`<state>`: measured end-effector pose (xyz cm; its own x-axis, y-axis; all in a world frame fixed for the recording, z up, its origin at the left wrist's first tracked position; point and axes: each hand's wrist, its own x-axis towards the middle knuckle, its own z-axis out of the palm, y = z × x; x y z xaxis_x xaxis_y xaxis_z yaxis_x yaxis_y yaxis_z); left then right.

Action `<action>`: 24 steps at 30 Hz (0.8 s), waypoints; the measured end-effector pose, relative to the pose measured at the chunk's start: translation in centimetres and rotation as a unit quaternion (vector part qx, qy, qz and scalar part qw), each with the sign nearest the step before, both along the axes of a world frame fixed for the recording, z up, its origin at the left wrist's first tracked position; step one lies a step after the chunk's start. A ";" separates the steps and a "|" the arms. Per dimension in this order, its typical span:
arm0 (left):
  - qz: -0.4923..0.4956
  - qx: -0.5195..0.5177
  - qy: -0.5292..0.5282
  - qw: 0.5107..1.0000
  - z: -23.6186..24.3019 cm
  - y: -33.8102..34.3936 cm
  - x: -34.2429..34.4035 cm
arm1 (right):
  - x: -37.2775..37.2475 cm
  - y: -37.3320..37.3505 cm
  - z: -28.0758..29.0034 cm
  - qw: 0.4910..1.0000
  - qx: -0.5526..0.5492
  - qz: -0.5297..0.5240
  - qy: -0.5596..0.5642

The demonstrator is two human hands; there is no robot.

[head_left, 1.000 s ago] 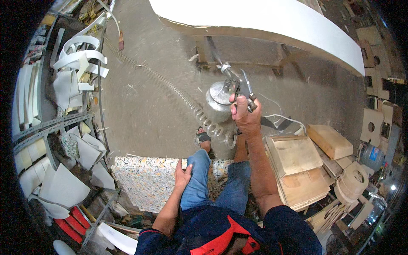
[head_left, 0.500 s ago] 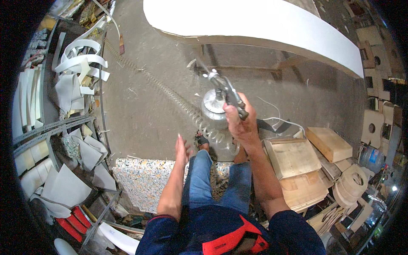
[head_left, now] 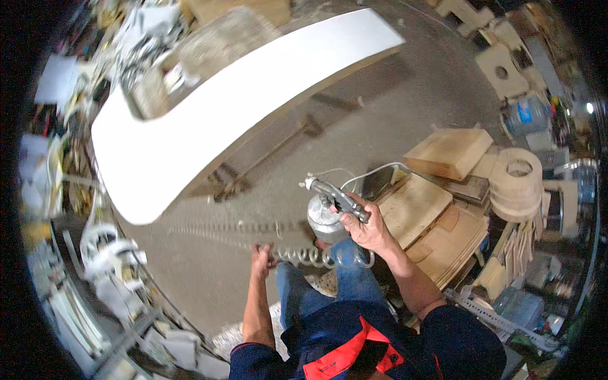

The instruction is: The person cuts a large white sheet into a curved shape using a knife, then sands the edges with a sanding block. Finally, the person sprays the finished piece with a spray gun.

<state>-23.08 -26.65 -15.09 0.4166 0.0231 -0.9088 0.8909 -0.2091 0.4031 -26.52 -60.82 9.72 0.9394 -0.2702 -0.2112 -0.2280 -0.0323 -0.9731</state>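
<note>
My right hand [head_left: 367,229] is wrapped round the handle of a spray gun [head_left: 335,195], its nozzle pointing to the upper left. Under the gun hangs a round silver metal cup [head_left: 324,218]. A clear coiled air hose [head_left: 304,255] loops below the gun and runs off left across the floor. My left hand [head_left: 261,259] is closed round this hose, in front of my left knee. Ahead of me, a long white panel [head_left: 247,101] with a curved, hooked end lies raised above the floor, apart from the gun.
Wooden boards [head_left: 421,209] and a wooden block [head_left: 448,154] are stacked close at my right, beside ring-shaped wooden pieces [head_left: 518,183]. A white cable [head_left: 373,171] reaches the stack. Foam offcuts [head_left: 114,253] crowd a rack at the left. Blue water bottles [head_left: 529,114] stand far right.
My view has turned right, and the panel now lies slanted at upper left. The left hand, open before, has closed on the hose. My right hand still holds the spray gun.
</note>
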 end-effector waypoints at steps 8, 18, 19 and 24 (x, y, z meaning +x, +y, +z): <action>-0.116 -0.037 -0.097 0.988 9.7 -17.3 2.8 | -2.1 -23.6 4.2 0.993 -0.120 -0.007 -0.001; -0.292 0.121 -0.168 0.934 11.0 -37.2 8.0 | 2.5 -49.6 8.5 0.987 -0.120 -0.006 0.103; -0.306 0.161 -0.150 0.926 10.1 -39.2 8.5 | 4.1 -52.0 8.2 0.991 -0.115 0.020 0.072; -0.341 0.211 -0.211 0.891 7.9 -49.7 12.1 | 12.8 -64.0 5.5 0.981 -0.148 0.123 0.003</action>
